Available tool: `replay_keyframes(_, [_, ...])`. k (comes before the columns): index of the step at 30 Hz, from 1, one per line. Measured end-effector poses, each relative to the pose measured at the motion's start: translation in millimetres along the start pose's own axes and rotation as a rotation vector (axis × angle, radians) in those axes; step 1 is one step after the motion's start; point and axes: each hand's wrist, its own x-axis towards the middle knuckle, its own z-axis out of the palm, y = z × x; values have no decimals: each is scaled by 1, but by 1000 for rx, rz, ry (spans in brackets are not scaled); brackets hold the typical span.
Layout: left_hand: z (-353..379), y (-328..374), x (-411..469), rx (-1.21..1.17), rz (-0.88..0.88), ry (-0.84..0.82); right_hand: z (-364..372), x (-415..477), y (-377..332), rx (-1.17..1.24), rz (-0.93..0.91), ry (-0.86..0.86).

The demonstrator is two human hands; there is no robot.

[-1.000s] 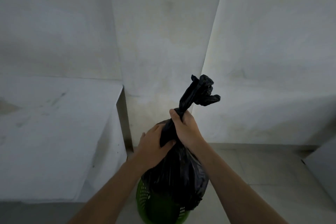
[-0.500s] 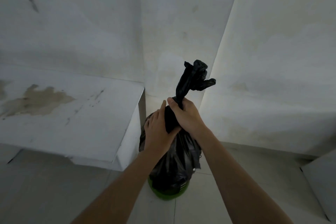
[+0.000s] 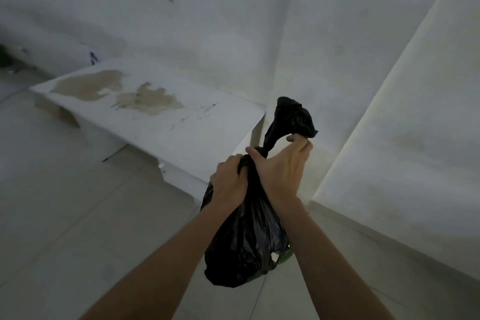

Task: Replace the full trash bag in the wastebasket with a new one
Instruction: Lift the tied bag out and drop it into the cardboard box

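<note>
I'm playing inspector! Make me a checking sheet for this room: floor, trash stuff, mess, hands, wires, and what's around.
Surface: pale tiled floor, dimly lit.
Job's things: full black trash bag, neck twisted; only a sliver of the green wastebasket shows under it; new bag, nothing seen.
Clutter: brown stains on a low white slab; dark shape at far left, too dim to tell.
Hands: left hand grips the bag's neck; right hand grips just above, fingers curled round the loose top.
Cables: nothing seen.
Surroundings: white walls meeting in a corner.
</note>
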Motion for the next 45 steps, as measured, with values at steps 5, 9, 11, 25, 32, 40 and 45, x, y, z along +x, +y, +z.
replay_keyframes(5, [-56,-34,0,28,-23,63,34,-16,-25,-54,-531,-211])
replay_keyframes(9, [-108,-74,15,-50,-60,113,69,-18,-53,10,-519,-852])
replay_keyframes(11, [-134,-89,22,-53,-45,134,91,-26,-74,95,-479,-866])
replay_keyframes(25, [-327,-228,75,10,25,331,294,-84,-241,464,-361,-777])
replay_keyframes(32, [-391,-328,133,-82,-46,426,420,-103,-300,524,-365,-867])
replay_keyframes(40, [-480,-427,217,-67,-127,401,567,-113,-369,588,-303,-946])
replay_keyframes(45, [-547,-479,282,-70,-177,425,663,-108,-435,602,-289,-1021])
